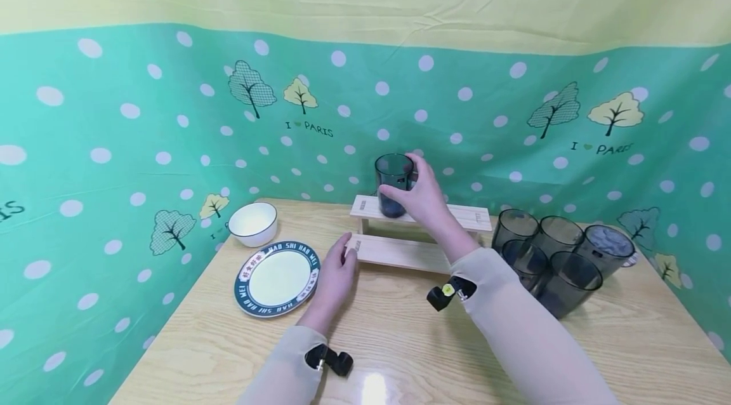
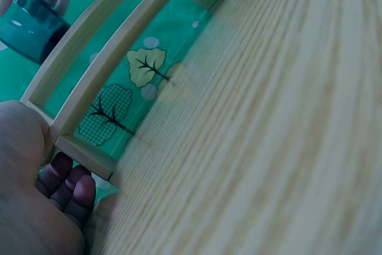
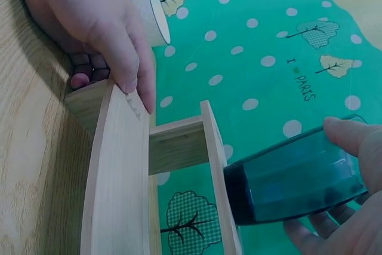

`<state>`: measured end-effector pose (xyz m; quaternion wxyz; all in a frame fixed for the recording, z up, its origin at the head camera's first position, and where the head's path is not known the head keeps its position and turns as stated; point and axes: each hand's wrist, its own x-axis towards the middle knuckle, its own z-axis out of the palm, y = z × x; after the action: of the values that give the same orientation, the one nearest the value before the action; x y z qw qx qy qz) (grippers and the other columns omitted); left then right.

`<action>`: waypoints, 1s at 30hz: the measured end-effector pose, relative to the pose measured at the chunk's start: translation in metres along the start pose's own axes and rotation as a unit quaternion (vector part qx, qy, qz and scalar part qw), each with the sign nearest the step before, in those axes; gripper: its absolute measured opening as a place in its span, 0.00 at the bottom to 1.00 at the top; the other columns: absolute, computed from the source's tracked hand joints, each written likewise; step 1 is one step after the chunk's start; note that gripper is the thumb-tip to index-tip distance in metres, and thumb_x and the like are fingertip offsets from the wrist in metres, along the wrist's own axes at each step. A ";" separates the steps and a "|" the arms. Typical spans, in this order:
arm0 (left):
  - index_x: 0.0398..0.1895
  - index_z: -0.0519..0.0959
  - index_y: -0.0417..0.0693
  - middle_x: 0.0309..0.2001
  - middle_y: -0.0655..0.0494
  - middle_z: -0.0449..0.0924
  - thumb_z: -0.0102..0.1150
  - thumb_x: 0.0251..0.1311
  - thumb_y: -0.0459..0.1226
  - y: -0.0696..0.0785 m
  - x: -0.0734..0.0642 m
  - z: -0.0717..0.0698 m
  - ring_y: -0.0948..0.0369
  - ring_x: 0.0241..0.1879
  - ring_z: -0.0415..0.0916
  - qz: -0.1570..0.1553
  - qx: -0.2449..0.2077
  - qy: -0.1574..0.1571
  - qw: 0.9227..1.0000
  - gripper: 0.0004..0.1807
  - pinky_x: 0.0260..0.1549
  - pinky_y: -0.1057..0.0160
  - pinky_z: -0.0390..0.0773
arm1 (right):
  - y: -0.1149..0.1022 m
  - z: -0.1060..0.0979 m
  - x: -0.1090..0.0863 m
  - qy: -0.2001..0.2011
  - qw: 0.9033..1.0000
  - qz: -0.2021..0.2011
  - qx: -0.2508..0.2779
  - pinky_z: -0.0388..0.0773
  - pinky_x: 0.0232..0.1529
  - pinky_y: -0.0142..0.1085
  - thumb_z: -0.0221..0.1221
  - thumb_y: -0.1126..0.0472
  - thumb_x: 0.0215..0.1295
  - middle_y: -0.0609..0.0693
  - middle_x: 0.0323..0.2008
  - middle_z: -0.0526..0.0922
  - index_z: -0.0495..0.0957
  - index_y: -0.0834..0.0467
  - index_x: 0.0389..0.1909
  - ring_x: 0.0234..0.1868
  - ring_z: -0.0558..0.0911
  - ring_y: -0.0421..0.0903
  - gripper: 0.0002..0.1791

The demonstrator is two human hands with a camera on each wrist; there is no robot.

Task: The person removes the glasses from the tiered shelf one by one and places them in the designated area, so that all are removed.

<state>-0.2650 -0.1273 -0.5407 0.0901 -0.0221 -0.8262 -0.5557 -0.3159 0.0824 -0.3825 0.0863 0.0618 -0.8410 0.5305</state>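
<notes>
A dark tinted glass cup (image 1: pixel 393 170) stands upright at the left part of the upper board of a two-tier wooden rack (image 1: pixel 400 252). My right hand (image 1: pixel 424 194) grips this cup from its right side, thumb in front and fingers behind. In the right wrist view the cup's thick base (image 3: pixel 239 195) meets the upper board. My left hand (image 1: pixel 337 275) holds the left end of the rack's lower board. There the thumb side lies on the board's top, and the other fingers (image 2: pixel 65 183) curl by its end support.
Several more dark cups (image 1: pixel 571 281) stand grouped to the right of the rack; one has crumpled pale material inside. Left of the rack lie a blue-rimmed plate (image 1: pixel 254 300) and, behind it, a white bowl (image 1: pixel 254 237). A green dotted cloth (image 1: pixel 171 106) hangs behind the table.
</notes>
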 end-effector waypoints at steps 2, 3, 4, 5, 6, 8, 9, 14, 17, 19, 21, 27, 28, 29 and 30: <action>0.84 0.68 0.41 0.79 0.37 0.70 0.50 0.85 0.40 0.000 0.000 0.000 0.43 0.79 0.66 0.001 0.002 0.000 1.000 0.29 0.79 0.41 0.65 | 0.001 0.000 0.000 0.002 1.000 -0.003 -0.002 0.74 0.75 0.58 0.76 0.47 0.70 0.59 0.83 0.61 0.55 0.51 0.88 0.79 0.68 0.61 0.54; 0.84 0.68 0.41 0.79 0.37 0.70 0.49 0.85 0.40 0.000 0.000 0.001 0.43 0.79 0.66 0.001 0.003 -0.001 1.000 0.29 0.79 0.41 0.65 | 0.001 0.000 0.000 0.002 1.000 -0.005 -0.003 0.74 0.74 0.58 0.76 0.47 0.70 0.59 0.82 0.61 0.56 0.51 0.88 0.79 0.68 0.61 0.54; 0.84 0.68 0.41 0.79 0.37 0.70 0.49 0.85 0.40 0.000 0.000 0.001 0.43 0.79 0.66 0.001 0.003 -0.001 1.000 0.29 0.79 0.41 0.66 | 0.001 -0.001 -0.001 0.003 1.000 -0.007 -0.004 0.74 0.74 0.58 0.76 0.47 0.70 0.59 0.82 0.62 0.56 0.51 0.88 0.79 0.69 0.61 0.53; 0.84 0.68 0.41 0.79 0.37 0.70 0.49 0.85 0.40 0.000 0.000 0.001 0.43 0.79 0.67 0.001 0.003 -0.001 1.000 0.29 0.79 0.41 0.66 | 0.001 -0.001 -0.001 0.003 1.000 -0.010 -0.004 0.74 0.74 0.58 0.76 0.47 0.71 0.59 0.82 0.62 0.56 0.51 0.88 0.79 0.69 0.60 0.53; 0.84 0.68 0.41 0.79 0.37 0.70 0.49 0.85 0.40 0.000 0.000 0.001 0.43 0.79 0.67 0.000 0.003 -0.001 1.000 0.29 0.79 0.41 0.66 | 0.002 -0.001 -0.001 0.003 1.000 -0.012 -0.004 0.74 0.75 0.58 0.76 0.47 0.71 0.59 0.82 0.63 0.56 0.51 0.88 0.79 0.69 0.60 0.53; 0.84 0.68 0.41 0.79 0.37 0.70 0.50 0.85 0.40 0.000 0.001 0.001 0.43 0.79 0.67 -0.001 0.002 -0.002 1.000 0.29 0.79 0.41 0.66 | 0.002 -0.001 -0.001 0.003 1.000 -0.013 -0.004 0.74 0.75 0.58 0.76 0.47 0.71 0.58 0.81 0.65 0.56 0.51 0.88 0.79 0.69 0.60 0.53; 0.84 0.68 0.40 0.79 0.37 0.70 0.50 0.85 0.40 0.000 0.001 0.002 0.43 0.79 0.66 -0.001 0.001 -0.002 1.000 0.29 0.79 0.41 0.66 | 0.002 -0.002 -0.001 0.002 1.000 -0.012 -0.003 0.73 0.75 0.58 0.76 0.47 0.71 0.58 0.81 0.65 0.56 0.51 0.88 0.79 0.69 0.59 0.53; 0.84 0.67 0.42 0.81 0.39 0.68 0.50 0.85 0.41 -0.002 0.001 0.003 0.44 0.81 0.64 -0.005 0.002 -0.006 1.000 0.30 0.80 0.42 0.65 | 0.003 -0.003 -0.003 0.007 1.000 -0.005 -0.005 0.74 0.74 0.58 0.76 0.46 0.70 0.57 0.79 0.69 0.57 0.49 0.87 0.79 0.70 0.58 0.53; 0.85 0.66 0.43 0.82 0.40 0.67 0.49 0.85 0.42 -0.001 0.001 0.004 0.45 0.81 0.63 -0.009 -0.003 -0.009 1.000 0.30 0.81 0.44 0.64 | 0.002 -0.003 -0.005 0.013 1.000 -0.004 -0.006 0.75 0.74 0.58 0.77 0.46 0.69 0.56 0.78 0.71 0.59 0.49 0.86 0.78 0.71 0.58 0.52; 0.85 0.66 0.42 0.82 0.40 0.66 0.49 0.86 0.42 -0.001 0.000 0.004 0.44 0.82 0.62 -0.008 -0.006 -0.010 1.000 0.30 0.81 0.43 0.63 | 0.001 -0.004 -0.007 0.016 1.000 -0.004 -0.006 0.75 0.74 0.58 0.78 0.46 0.68 0.56 0.78 0.71 0.60 0.50 0.86 0.77 0.72 0.57 0.52; 0.85 0.66 0.42 0.82 0.39 0.66 0.49 0.86 0.41 -0.001 0.000 0.004 0.44 0.82 0.62 -0.006 -0.007 -0.009 1.000 0.30 0.81 0.43 0.63 | 0.001 -0.004 -0.010 0.018 1.000 -0.002 -0.005 0.76 0.73 0.57 0.78 0.46 0.67 0.56 0.77 0.72 0.60 0.50 0.86 0.77 0.72 0.56 0.53; 0.85 0.66 0.42 0.81 0.39 0.67 0.49 0.86 0.41 0.000 -0.001 0.002 0.44 0.81 0.64 -0.008 -0.002 -0.003 1.000 0.30 0.80 0.42 0.65 | -0.005 -0.014 -0.021 0.018 1.000 0.006 -0.004 0.80 0.70 0.58 0.79 0.44 0.66 0.55 0.78 0.71 0.59 0.48 0.87 0.77 0.72 0.58 0.55; 0.85 0.66 0.42 0.81 0.39 0.68 0.49 0.86 0.41 0.000 -0.002 0.001 0.44 0.81 0.64 -0.009 -0.002 -0.003 1.000 0.30 0.80 0.42 0.65 | -0.006 -0.017 -0.024 0.016 1.000 0.007 -0.005 0.80 0.69 0.58 0.79 0.44 0.66 0.55 0.78 0.71 0.58 0.47 0.88 0.77 0.72 0.58 0.55; 0.85 0.66 0.42 0.81 0.40 0.68 0.49 0.86 0.41 0.000 -0.001 0.001 0.44 0.81 0.64 -0.010 -0.002 -0.002 1.000 0.30 0.80 0.42 0.65 | -0.008 -0.020 -0.027 0.015 1.000 0.008 -0.006 0.80 0.69 0.59 0.79 0.44 0.66 0.55 0.78 0.72 0.58 0.47 0.88 0.77 0.72 0.58 0.56; 0.85 0.66 0.42 0.81 0.40 0.68 0.49 0.86 0.41 0.000 -0.001 0.001 0.44 0.81 0.64 -0.010 -0.002 -0.001 1.000 0.30 0.80 0.42 0.65 | -0.010 -0.023 -0.029 0.015 1.000 0.009 -0.009 0.80 0.69 0.59 0.79 0.44 0.66 0.56 0.77 0.72 0.59 0.47 0.88 0.77 0.72 0.59 0.56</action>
<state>-0.2639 -0.1268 -0.5415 0.0838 -0.0142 -0.8253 -0.5582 -0.2837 0.0991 -0.3705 0.0945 0.0459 -0.8451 0.5242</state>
